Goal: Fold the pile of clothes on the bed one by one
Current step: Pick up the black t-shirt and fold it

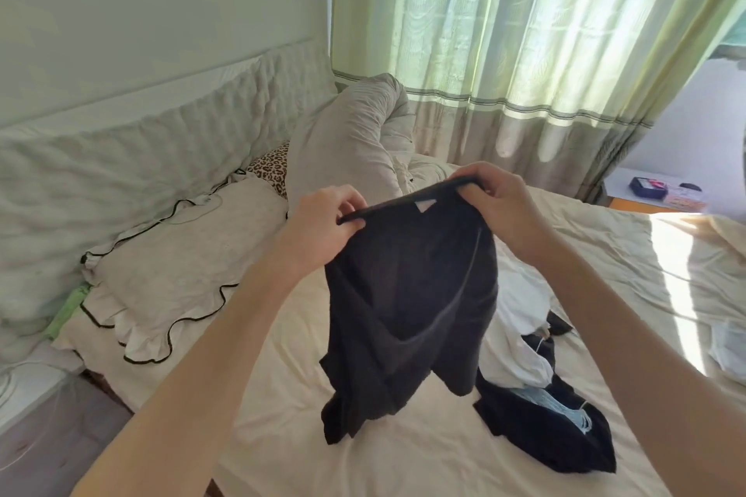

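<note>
A dark top (407, 295) is held up above the bed (282, 436), its upper edge pinched at either end by the left hand (327, 228) and the right hand (502, 200). It hangs limp and creased, so it is judged light, soft and floppy. A grip at the shoulder seams is judged best, since slack cloth sags wherever it is left unsupported.

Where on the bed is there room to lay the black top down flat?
Bare sheet lies between the frilled pillow and the hanging black top. More lies right of the clothes pile, in the sun. The pile itself is crowded.
</note>
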